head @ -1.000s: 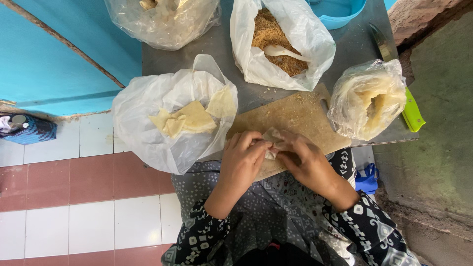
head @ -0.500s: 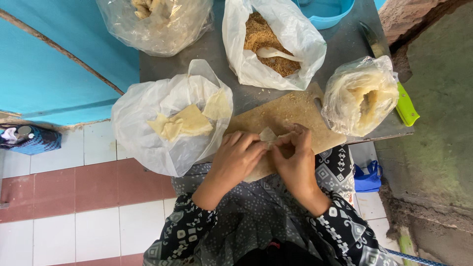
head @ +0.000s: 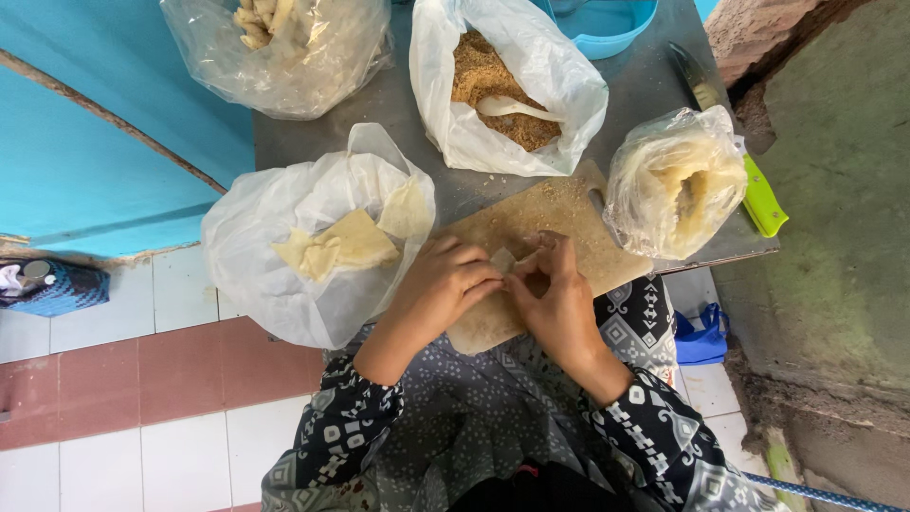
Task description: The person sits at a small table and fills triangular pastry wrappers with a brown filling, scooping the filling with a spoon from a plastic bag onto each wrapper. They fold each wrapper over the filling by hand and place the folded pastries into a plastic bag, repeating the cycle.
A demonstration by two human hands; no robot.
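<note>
A small pale piece of wrapper [head: 502, 259] was held between the fingertips of both hands, over the middle of the wooden cutting board [head: 569, 213], which lay at the near edge of the grey table [head: 417, 104]. The left hand [head: 444, 284] was pinched onto the piece from the left, its fingers curled close together; the right hand [head: 557, 301] was closed narrowly on it from the right, thumb and forefinger meeting at the fold. (What lay inside the piece could not be told.)

Brown crumbs were scattered on the board around the hands. Just left of the board, at the table's near left corner and partly overhanging it, a white plastic bag [head: 284, 256] was spread open, with pale yellowish sheets [head: 341, 242] showing in its mouth. Beyond the board, near the middle of the table, a second white bag [head: 531, 85] was seen open, filled with brown crumb filling [head: 479, 76], a white spoon [head: 517, 107] lying in it. At the near right edge a clear bag of pale stacked wrappers [head: 675, 180] was set, touching the board's right corner. A green-handled knife [head: 758, 194] was laid along the right edge behind that bag. At the far left corner a clear bag of pale pieces [head: 284, 47] was placed, and a blue bowl [head: 607, 24] stood at the far edge.
</note>
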